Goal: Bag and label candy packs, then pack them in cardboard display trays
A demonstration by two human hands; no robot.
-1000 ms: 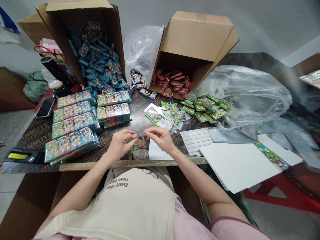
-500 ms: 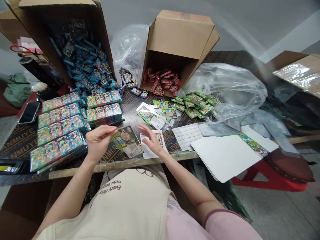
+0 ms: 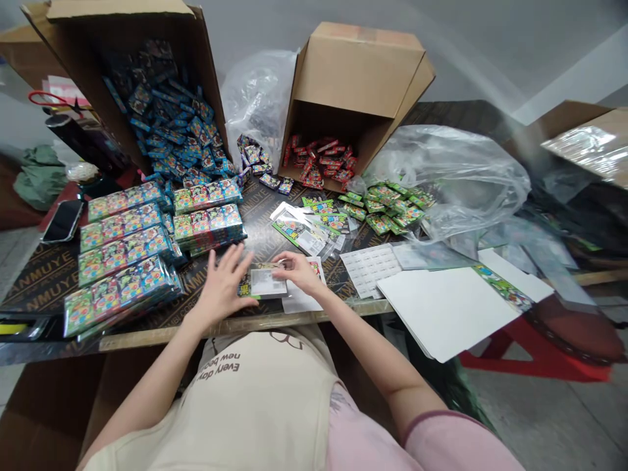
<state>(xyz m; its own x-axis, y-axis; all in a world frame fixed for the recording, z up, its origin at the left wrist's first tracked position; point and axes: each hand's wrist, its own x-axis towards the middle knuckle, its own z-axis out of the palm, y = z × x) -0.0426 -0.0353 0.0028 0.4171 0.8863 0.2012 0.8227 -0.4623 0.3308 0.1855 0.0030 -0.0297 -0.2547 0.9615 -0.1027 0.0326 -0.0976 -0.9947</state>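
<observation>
On the table in front of me lies a printed plastic bag [image 3: 268,285] with a pale printed panel, its green and yellow print partly showing at the left. My left hand [image 3: 220,282] is spread flat beside the bag's left side, fingers apart, holding nothing. The thumb and fingers of my right hand [image 3: 300,272] are pinched at the bag's upper right corner. Under my right hand is a white sheet [image 3: 299,302] with a small red print, partly covered. Beyond it lies a loose pile of similar green printed bags [image 3: 311,229].
Bundled card packs [image 3: 120,288] stand in rows on the left. Behind are a box of blue packets [image 3: 171,131], a box of red packets [image 3: 324,160] and green packets [image 3: 392,206] by a clear bag. White sheets [image 3: 441,307] overhang the front edge at right.
My left hand has let go of the bag's upper left corner and spread open lower down. My right hand has gone from open to pinching the bag, which now lies flatter, turned.
</observation>
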